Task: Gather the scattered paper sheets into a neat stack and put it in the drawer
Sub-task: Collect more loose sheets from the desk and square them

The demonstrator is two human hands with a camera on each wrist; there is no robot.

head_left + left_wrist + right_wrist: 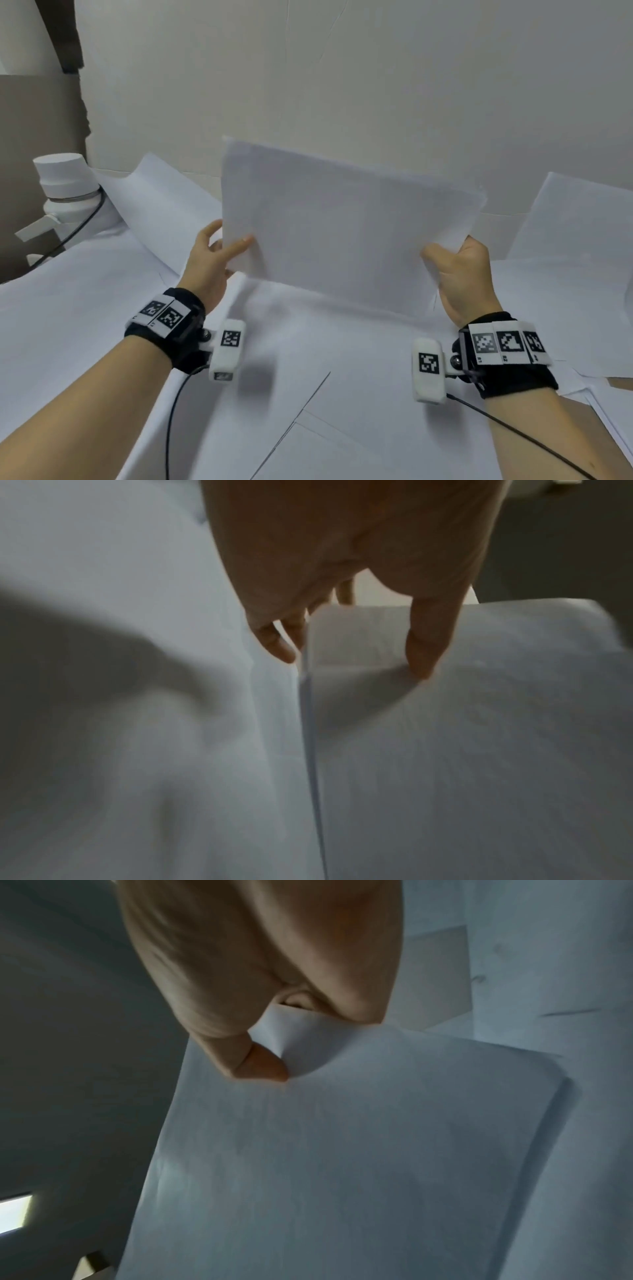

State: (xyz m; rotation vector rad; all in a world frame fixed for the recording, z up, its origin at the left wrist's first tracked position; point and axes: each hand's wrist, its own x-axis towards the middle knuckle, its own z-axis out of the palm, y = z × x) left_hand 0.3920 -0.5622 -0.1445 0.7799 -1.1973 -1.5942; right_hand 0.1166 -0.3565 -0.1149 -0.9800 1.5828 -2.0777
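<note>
A thin stack of white paper sheets (346, 226) stands nearly upright on its long edge above the table, tilted a little to the right. My left hand (219, 250) pinches its left edge, thumb on the near face and fingers behind. My right hand (455, 267) grips the right edge the same way. In the left wrist view the stack (479, 737) shows edge-on under my left hand (342, 642). The right wrist view has my right hand (274, 1042) with the thumb pressing a dent into the stack (342, 1164). No drawer is in view.
More white sheets (85, 308) cover the table (620, 382), overlapping, with one leaning at the far right (579, 222) and one curled up at the back left (161, 192). A white bottle (65, 185) with a black cable stands at the left. A pale wall rises close behind.
</note>
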